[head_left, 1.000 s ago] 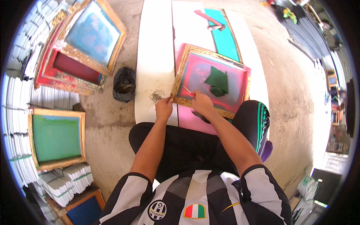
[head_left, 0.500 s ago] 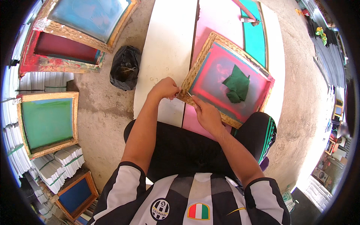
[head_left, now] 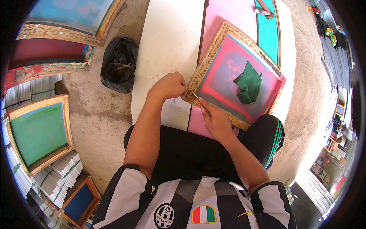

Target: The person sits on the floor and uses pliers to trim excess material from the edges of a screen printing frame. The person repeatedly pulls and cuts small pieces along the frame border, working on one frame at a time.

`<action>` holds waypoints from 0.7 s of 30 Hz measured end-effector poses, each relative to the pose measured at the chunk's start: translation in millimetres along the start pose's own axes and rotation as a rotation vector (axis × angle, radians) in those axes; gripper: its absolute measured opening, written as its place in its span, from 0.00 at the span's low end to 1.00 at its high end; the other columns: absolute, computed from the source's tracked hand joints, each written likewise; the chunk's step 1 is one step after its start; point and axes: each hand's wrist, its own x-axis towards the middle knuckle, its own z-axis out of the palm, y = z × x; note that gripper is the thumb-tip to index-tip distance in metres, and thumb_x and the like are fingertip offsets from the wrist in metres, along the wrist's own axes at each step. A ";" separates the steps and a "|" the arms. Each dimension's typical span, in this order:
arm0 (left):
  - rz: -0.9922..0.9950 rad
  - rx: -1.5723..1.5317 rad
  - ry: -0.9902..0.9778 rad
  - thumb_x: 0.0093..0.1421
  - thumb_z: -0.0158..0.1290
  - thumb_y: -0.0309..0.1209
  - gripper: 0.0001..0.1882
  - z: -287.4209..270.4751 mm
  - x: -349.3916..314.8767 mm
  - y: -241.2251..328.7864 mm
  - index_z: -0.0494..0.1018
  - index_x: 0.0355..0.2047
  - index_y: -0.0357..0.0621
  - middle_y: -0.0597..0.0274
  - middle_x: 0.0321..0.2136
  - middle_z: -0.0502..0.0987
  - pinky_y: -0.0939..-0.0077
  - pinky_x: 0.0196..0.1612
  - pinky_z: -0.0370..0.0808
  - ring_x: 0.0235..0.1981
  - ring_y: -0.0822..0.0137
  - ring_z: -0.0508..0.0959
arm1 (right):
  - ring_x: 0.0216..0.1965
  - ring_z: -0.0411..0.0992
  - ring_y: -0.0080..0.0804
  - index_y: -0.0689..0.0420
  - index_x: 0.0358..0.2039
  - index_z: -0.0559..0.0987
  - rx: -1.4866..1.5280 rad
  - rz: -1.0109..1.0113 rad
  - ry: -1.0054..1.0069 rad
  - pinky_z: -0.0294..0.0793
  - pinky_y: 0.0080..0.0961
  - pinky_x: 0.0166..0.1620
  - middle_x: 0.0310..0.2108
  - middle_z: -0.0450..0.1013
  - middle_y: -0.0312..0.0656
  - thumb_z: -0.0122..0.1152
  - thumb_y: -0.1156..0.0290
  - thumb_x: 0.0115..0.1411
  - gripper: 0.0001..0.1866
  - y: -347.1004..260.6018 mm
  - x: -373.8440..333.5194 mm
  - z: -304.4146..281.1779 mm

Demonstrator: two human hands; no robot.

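A wooden screen-printing frame with pink and grey mesh lies tilted across the bench, its near left corner toward me. My left hand is closed in a pinch beside that corner; whatever its fingers hold is too small to make out. Against the same corner, my right hand is closed round a thin pale tool, whose tip rests on or just over the wood. Its grip hides most of the tool, so the kind does not show. On the mesh lies a crumpled dark green cloth.
Beneath the frame is a bench of white and pink boards with a turquoise panel. A hammer and a marker lie at its far end. A black plastic bag stands left, near other frames and paper stacks.
The view has shifted slightly, so the bench and frame sit a little differently. Both hands stay at the frame's near left corner, the left wrist more bent over.
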 end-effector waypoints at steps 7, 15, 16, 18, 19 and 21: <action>0.020 0.032 -0.012 0.51 0.57 0.30 0.10 3.3 -1.8 -4.4 0.83 0.26 0.35 0.48 0.19 0.80 0.61 0.31 0.76 0.22 0.58 0.81 | 0.45 0.77 0.58 0.49 0.60 0.77 -0.078 0.059 -0.032 0.76 0.46 0.49 0.44 0.79 0.58 0.55 0.65 0.69 0.20 -7.6 0.5 0.5; 0.098 0.055 0.020 0.48 0.55 0.27 0.08 10.0 -4.6 -8.2 0.81 0.24 0.36 0.41 0.20 0.77 0.57 0.31 0.74 0.22 0.47 0.78 | 0.42 0.80 0.52 0.52 0.62 0.75 0.084 -0.097 0.046 0.78 0.42 0.46 0.42 0.81 0.53 0.56 0.68 0.69 0.21 18.8 5.9 17.4; 0.099 0.064 0.018 0.48 0.54 0.27 0.08 9.8 -5.1 -8.8 0.80 0.24 0.36 0.41 0.20 0.76 0.57 0.30 0.74 0.22 0.47 0.77 | 0.42 0.81 0.49 0.53 0.62 0.75 -0.024 -0.061 -0.002 0.78 0.40 0.47 0.43 0.81 0.51 0.56 0.68 0.69 0.21 9.6 4.1 9.8; 0.104 0.082 0.013 0.48 0.53 0.26 0.07 8.8 -5.3 -7.7 0.80 0.23 0.36 0.41 0.19 0.76 0.56 0.30 0.74 0.21 0.47 0.77 | 0.46 0.80 0.48 0.52 0.62 0.76 0.012 -0.024 -0.014 0.77 0.38 0.50 0.45 0.80 0.53 0.57 0.68 0.69 0.21 12.0 2.1 11.6; 0.122 0.092 0.011 0.48 0.53 0.26 0.07 8.3 -4.0 -7.8 0.79 0.23 0.36 0.42 0.19 0.76 0.56 0.30 0.73 0.21 0.48 0.77 | 0.48 0.79 0.51 0.49 0.62 0.76 0.158 -0.027 0.022 0.76 0.39 0.53 0.47 0.79 0.56 0.57 0.69 0.68 0.21 23.4 3.8 21.9; 0.153 0.109 0.003 0.47 0.52 0.26 0.07 8.0 -2.0 -9.5 0.78 0.22 0.36 0.43 0.18 0.76 0.57 0.29 0.73 0.21 0.51 0.78 | 0.53 0.77 0.52 0.46 0.62 0.77 0.416 0.177 -0.064 0.74 0.39 0.57 0.50 0.77 0.60 0.58 0.69 0.68 0.21 29.6 5.0 26.6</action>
